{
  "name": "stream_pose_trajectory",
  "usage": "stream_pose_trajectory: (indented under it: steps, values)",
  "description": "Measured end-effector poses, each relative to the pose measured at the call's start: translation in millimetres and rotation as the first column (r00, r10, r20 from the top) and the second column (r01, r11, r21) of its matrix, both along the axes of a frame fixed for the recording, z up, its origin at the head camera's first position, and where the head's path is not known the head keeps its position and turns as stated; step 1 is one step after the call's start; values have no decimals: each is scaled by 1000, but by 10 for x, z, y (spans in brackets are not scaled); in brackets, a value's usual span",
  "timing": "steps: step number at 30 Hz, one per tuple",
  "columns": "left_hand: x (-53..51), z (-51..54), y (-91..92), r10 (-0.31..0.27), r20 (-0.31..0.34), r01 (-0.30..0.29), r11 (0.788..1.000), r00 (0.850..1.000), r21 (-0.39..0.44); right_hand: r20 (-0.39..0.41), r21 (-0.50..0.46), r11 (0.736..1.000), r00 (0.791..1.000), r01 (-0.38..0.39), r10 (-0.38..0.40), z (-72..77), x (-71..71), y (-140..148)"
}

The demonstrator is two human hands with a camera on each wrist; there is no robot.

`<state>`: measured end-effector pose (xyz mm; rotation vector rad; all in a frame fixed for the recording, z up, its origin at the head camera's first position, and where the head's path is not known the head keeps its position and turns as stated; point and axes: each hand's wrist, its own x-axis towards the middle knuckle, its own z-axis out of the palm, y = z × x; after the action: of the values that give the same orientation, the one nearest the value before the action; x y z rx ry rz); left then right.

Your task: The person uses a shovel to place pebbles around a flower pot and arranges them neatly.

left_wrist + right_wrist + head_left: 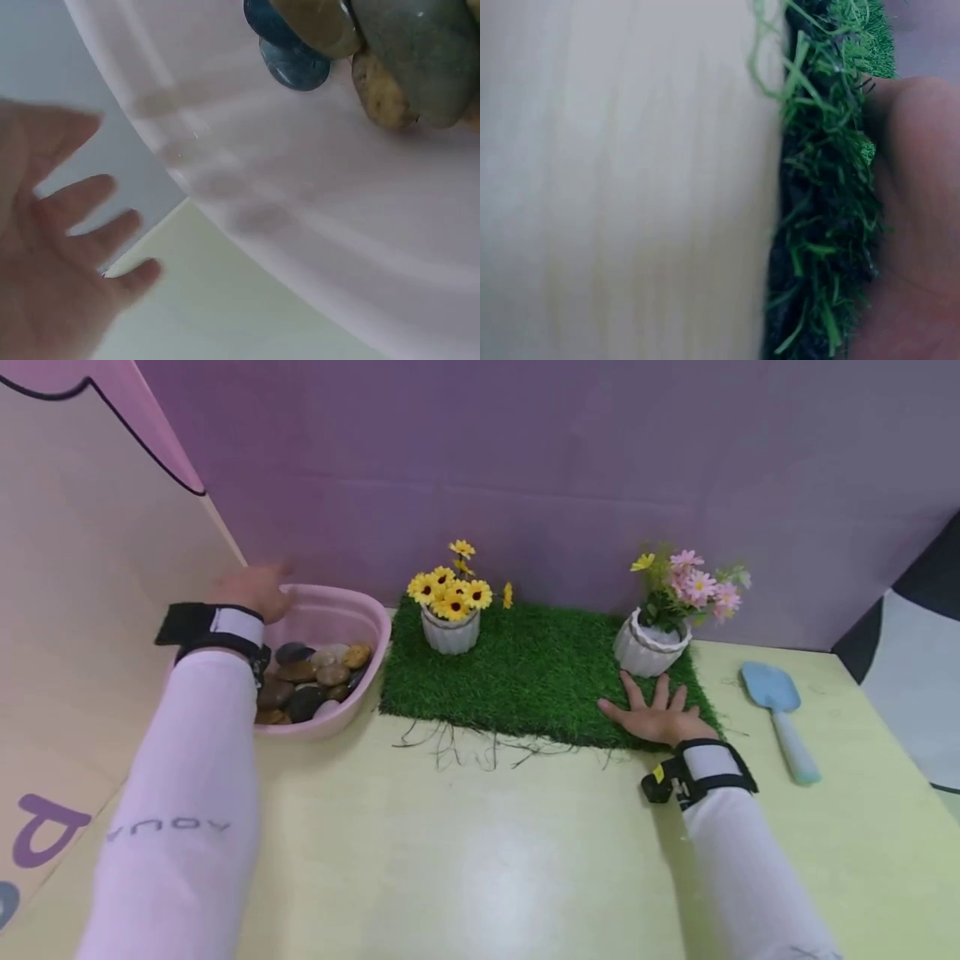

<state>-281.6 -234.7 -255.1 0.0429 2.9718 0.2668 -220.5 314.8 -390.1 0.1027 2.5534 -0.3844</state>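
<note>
In the head view my left hand (253, 592) is at the back left rim of a pink basin (337, 602) of smooth stones (332, 674). The left wrist view shows that hand (67, 217) with fingers spread beside the basin's rim (187, 180), holding nothing; contact with the rim cannot be told. My right hand (663, 720) rests with spread fingers on the front right part of a green grass mat (525, 668), just in front of a white pot (648, 647) of pink flowers. In the right wrist view the hand (922, 225) lies against the mat's edge (825, 225).
A second white pot (452, 631) with yellow flowers stands on the mat's left part. A blue trowel (780, 718) lies on the table at the right. Loose dark strands (450, 743) lie along the mat's front edge. A purple-grey wall (525, 460) stands behind.
</note>
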Motion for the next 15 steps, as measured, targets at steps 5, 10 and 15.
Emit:
stream_pose_trajectory:
  steps: [5,10,15]
  values:
    - [74,-53,-36,47,178,-40,998,983,-42,24,-6,1000,1000,8,-8,-22,-13,0]
    - [93,-152,-205,50,205,-48,999,977,-14,12,-4,1000,1000,-12,12,-64,-39,-35]
    - [115,-222,-286,77,205,-82,996,976,16,19,-4,1000,1000,-13,13,-77,-40,-55]
